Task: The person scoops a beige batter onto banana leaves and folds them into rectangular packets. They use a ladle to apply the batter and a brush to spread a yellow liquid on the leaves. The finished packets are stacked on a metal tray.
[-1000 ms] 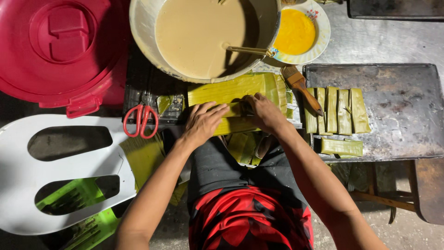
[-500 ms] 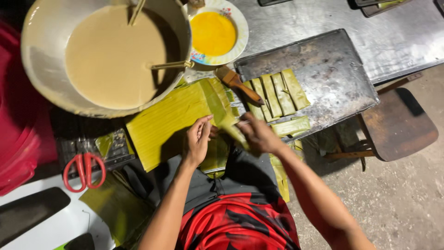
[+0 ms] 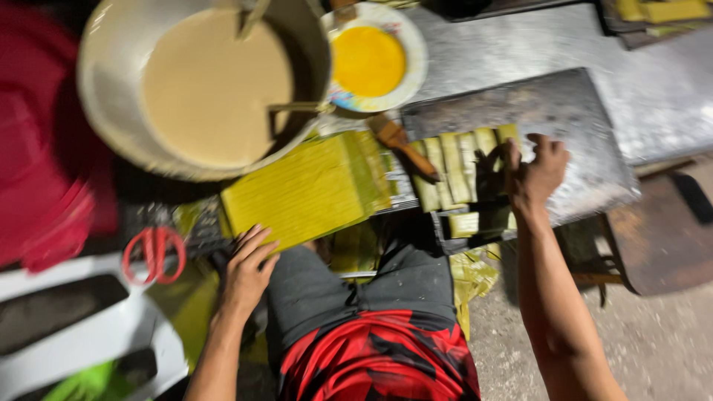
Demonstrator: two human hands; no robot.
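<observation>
The left hand [image 3: 249, 269] lies flat, its grip spread apart, fingertips touching the near edge of a stack of yellow-green leaf sheets [image 3: 304, 189] on the tabletop [image 3: 639, 82]. Red scissors [image 3: 154, 252] sit just to its left. Further right, about five folded leaf parcels [image 3: 454, 167] stand in a row on one dark metal tray [image 3: 564, 119]. The right hand [image 3: 536, 174] rests at the row's right end, fingers curled on the last parcel; the blur hides whether it is pinched.

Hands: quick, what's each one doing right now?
Left hand: open, fingers resting on the leaf stack.
Right hand: at the leaf rolls on the metal tray; grip cannot be told.
</observation>
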